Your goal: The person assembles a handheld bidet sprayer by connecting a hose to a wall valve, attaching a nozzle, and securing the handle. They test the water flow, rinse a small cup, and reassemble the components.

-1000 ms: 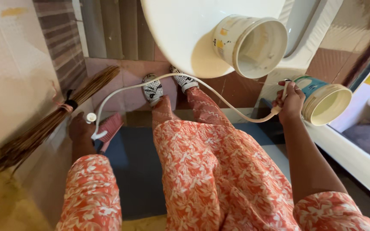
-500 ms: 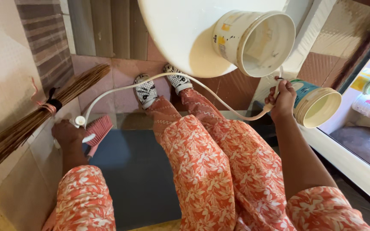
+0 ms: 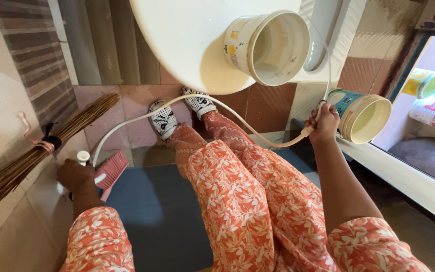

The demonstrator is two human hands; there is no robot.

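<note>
A person's right hand (image 3: 322, 122) stays closed around a white hose (image 3: 237, 117) and the handle of a teal mug (image 3: 363, 115), lifted slightly higher than a second ago, while the left hand (image 3: 76, 175) has dropped to grip the hose's nozzle end beside a pink brush (image 3: 111, 168). The hose loops across the orange-patterned legs. A broom (image 3: 41, 146) leans against the left wall, and a white bucket (image 3: 270, 46) sits on the basin (image 3: 187, 45) ahead.

Short sleeves (image 3: 94, 236) and loose trousers (image 3: 237, 201) in orange cloth with a white leaf print are worn. White shoes (image 3: 163, 120) with black markings are worn.
</note>
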